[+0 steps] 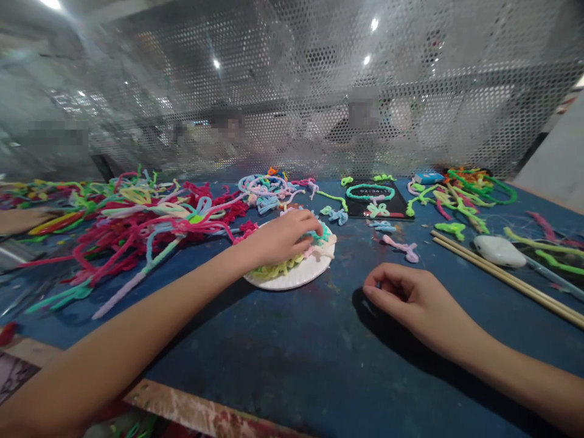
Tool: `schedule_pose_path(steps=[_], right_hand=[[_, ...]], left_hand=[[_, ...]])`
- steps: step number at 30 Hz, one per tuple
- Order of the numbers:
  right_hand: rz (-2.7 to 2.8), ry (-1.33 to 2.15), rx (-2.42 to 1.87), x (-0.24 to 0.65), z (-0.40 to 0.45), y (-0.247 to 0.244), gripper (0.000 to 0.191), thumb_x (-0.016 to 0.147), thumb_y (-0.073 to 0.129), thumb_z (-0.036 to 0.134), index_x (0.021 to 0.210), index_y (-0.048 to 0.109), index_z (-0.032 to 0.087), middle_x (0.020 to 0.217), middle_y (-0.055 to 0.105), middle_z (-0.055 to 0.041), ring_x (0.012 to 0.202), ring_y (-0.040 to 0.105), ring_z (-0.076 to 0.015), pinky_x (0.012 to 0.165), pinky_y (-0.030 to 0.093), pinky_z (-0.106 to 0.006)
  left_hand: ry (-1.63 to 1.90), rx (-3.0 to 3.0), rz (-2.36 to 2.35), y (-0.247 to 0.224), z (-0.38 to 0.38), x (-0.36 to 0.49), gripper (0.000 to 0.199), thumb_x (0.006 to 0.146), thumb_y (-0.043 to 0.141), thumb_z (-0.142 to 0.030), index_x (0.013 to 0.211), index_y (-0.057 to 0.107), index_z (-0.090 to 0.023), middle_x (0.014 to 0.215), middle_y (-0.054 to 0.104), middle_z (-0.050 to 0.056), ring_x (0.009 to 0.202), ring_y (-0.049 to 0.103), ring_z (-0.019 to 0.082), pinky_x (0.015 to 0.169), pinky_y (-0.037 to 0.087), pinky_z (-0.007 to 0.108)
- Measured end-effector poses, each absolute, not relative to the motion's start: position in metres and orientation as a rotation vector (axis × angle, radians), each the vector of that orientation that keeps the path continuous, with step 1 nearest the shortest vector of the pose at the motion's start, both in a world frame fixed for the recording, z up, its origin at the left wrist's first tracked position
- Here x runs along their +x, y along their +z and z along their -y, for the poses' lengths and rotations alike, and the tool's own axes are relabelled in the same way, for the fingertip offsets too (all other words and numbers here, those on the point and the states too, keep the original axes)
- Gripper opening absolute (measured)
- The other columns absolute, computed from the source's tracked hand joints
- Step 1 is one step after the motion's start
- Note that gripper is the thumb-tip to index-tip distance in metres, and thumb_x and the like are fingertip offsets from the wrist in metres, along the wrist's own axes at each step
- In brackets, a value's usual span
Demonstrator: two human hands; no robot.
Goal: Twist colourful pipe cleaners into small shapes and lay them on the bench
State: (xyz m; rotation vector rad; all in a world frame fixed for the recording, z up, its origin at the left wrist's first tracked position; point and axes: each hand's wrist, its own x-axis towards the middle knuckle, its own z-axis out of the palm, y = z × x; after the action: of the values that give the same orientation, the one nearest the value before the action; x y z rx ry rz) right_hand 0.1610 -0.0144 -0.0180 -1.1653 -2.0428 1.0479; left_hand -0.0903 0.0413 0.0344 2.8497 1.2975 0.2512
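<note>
A white plate on the blue tabletop holds short, fuzzy pipe-cleaner pieces in yellow-green, turquoise and pink. My left hand reaches over this plate, fingers bent down among the pieces. Its fingertips are partly hidden, and I cannot make out what they grip. To the right of the plate, my right hand rests above the table with its fingers curled and thumb close to the index finger. Nothing shows in it. A pink pipe-cleaner piece lies just beyond it.
Tangled pipe cleaners fill the left side. A black screen with a timer bears a turquoise pipe-cleaner ring. Two wooden sticks and a white glue gun lie right. A perforated metal panel closes the back. Another person's hand is far left.
</note>
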Motion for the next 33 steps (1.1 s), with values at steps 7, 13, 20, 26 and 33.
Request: schedule_pose_path(steps=[7,13,20,26,33], right_hand=[[2.038,1.057,-1.167,0.161,0.014,-0.018,0.018,0.083,0.051,0.033,0.075,0.060,0.019,0.055,0.046,0.0035,0.052,0.039,-0.0109,0.047,0.029,-0.022],[2.041,1.055,-1.167,0.160,0.015,-0.017,0.018,0.083,0.051,0.033,0.075,0.061,0.019,0.055,0.046,0.0037,0.052,0.038,-0.0109,0.047,0.028,-0.022],[2.047,1.054,-1.166,0.161,0.015,-0.018,0.018,0.083,0.051,0.034,0.076,0.061,0.020,0.055,0.047,0.0028,0.053,0.040,-0.0115,0.048,0.029,-0.022],[2.036,1.081,-1.174,0.160,0.014,-0.018,0.018,0.082,0.051,0.033,0.075,0.060,0.019,0.056,0.047,0.0029,0.053,0.039,-0.0113,0.048,0.029,-0.023],[2.052,1.064,-1.163,0.161,0.015,-0.018,0.017,0.083,0.051,0.031,0.075,0.060,0.019,0.056,0.045,0.0040,0.053,0.038,-0.0109,0.049,0.029,-0.022]], left_hand=[[0.249,2.866,-1.283,0.036,-0.040,-0.088,0.023,0.091,0.050,-0.031,0.099,0.067,-0.018,0.100,0.061,0.008,0.096,0.055,0.021,0.090,0.040,0.034],[0.242,2.853,-1.276,0.032,-0.038,-0.085,0.022,0.083,0.066,-0.037,0.097,0.072,-0.021,0.099,0.061,0.007,0.093,0.055,0.021,0.085,0.041,0.033],[0.227,2.834,-1.240,0.029,-0.040,-0.086,0.015,0.087,0.062,-0.032,0.091,0.071,-0.021,0.093,0.063,0.005,0.090,0.056,0.019,0.080,0.040,0.031],[0.386,2.791,-1.271,0.032,-0.039,-0.084,0.014,0.090,0.055,-0.023,0.086,0.066,-0.016,0.089,0.065,0.005,0.089,0.057,0.019,0.082,0.040,0.031],[0.791,2.614,-1.379,0.040,-0.033,-0.079,0.012,0.091,0.049,-0.022,0.086,0.059,-0.016,0.086,0.063,0.003,0.077,0.056,0.014,0.075,0.042,0.027]])
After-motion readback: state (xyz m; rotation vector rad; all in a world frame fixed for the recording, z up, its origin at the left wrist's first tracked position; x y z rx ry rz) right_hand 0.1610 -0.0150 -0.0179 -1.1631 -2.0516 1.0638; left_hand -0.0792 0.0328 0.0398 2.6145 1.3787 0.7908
